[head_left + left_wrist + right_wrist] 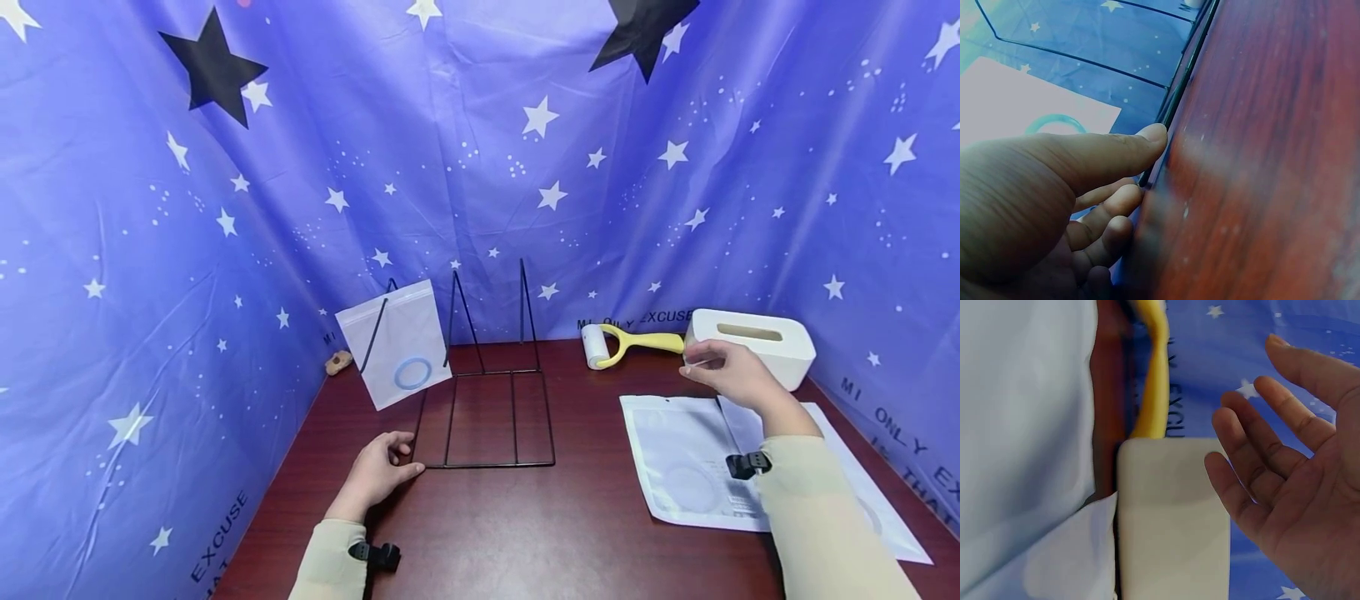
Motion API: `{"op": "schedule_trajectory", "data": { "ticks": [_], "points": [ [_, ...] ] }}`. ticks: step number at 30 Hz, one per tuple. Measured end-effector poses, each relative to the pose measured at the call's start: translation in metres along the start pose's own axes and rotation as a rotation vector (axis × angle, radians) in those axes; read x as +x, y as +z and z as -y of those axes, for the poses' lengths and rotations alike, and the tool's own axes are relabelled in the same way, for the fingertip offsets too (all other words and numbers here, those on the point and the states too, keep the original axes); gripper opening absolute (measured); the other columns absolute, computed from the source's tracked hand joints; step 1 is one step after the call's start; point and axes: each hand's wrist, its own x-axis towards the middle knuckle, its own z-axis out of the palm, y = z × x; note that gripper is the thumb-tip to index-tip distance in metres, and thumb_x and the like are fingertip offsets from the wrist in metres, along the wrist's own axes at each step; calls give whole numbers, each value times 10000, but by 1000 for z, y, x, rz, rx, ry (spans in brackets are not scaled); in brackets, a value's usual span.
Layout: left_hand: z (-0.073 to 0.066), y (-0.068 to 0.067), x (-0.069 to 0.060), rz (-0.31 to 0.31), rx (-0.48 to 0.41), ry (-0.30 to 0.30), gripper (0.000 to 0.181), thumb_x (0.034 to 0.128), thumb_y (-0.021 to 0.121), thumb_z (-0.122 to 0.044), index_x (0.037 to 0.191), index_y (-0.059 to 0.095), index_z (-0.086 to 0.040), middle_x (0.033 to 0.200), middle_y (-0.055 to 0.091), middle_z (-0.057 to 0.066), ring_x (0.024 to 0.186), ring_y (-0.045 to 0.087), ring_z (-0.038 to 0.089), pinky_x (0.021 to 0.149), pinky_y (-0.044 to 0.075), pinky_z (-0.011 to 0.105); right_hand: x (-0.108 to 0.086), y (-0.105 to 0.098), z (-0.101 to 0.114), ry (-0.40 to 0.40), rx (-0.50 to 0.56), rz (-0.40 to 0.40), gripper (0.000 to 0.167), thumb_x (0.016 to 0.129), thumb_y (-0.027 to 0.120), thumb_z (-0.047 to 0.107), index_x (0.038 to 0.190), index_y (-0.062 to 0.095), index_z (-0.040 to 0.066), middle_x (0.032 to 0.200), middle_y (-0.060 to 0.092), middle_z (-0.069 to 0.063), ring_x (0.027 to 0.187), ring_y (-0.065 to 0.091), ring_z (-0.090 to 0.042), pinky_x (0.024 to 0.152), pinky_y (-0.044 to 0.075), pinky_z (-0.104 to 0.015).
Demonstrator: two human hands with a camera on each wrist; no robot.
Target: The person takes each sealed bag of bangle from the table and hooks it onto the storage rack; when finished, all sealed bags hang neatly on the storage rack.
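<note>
My left hand [380, 469] pinches the near-left corner of a black wire rack [498, 466] on the table. In the left wrist view, the thumb lies on the wire [1175, 103] with the fingertips behind it. A white packet [393, 333] with a blue ring printed on it leans in the rack's left divider, tilted. My right hand [731, 375] is raised by a white tissue box [795, 342], above several flat white pouches [675, 458]. In the right wrist view its fingers [1235, 434] are spread and loosely bent, holding nothing.
Behind the pouches lies a lint roller [645, 341] with a yellow handle, its handle end near the tissue box. A small brown object [338, 362] is at the table's far-left corner. Blue star-patterned curtains [480, 167] enclose the dark red table [525, 533].
</note>
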Motion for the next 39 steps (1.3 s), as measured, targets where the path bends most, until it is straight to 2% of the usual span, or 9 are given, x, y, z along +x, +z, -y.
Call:
{"op": "schedule_trajectory", "data": {
  "ticks": [3,8,14,21,25,29,34,39],
  "points": [
    [0,0,0,1,2,0,503,811,922,-180,1262,721,-84,940,644,-67,797,540,129,759,461,343,5,0,-8,-11,-17,38,404,967,782,292,1222,693,-9,1160,724,-196,1011,686,-291,790,523,-284],
    [0,0,0,0,9,1,510,811,921,-186,1268,719,-83,942,640,-73,802,543,126,767,464,348,10,-2,-18,-19,-5,100,391,950,800,226,1199,683,-51,1113,732,-197,952,694,-235,768,541,-283],
    [-1,-1,-1,-4,9,3,500,809,921,-182,1258,723,-85,938,638,-71,801,544,128,768,464,351,12,0,-26,5,-9,158,438,935,813,217,1227,679,-79,1157,712,-234,1013,684,-298,810,544,-339],
    [0,0,-1,1,7,4,503,811,922,-181,1263,722,-88,941,640,-68,804,541,134,767,462,354,13,5,-38,-3,49,196,465,896,845,142,1212,667,-148,1117,723,-263,965,699,-230,789,521,-234],
    [1,0,0,2,9,1,507,812,923,-191,1267,721,-92,942,641,-72,806,542,131,763,463,350,14,9,-45,18,94,242,486,888,842,85,1223,627,-195,1129,710,-301,976,727,-296,787,535,-224],
    [2,0,0,2,10,-1,505,813,923,-195,1265,722,-95,943,642,-72,807,542,133,762,463,351,17,13,-50,21,92,266,492,865,849,51,1210,616,-213,1124,705,-313,997,723,-349,774,551,-240],
    [2,0,0,10,7,-14,503,817,922,-196,1267,720,-97,945,639,-72,810,542,133,774,463,357,21,16,-53,48,76,278,491,825,872,29,1181,629,-206,1078,717,-284,959,702,-295,739,558,-256],
    [1,0,1,19,9,-19,501,822,920,-201,1270,719,-100,948,638,-72,812,541,133,780,464,358,23,16,-51,88,15,282,451,773,888,0,1120,661,-179,988,702,-220,880,650,-239,695,551,-285]
  ]
}}
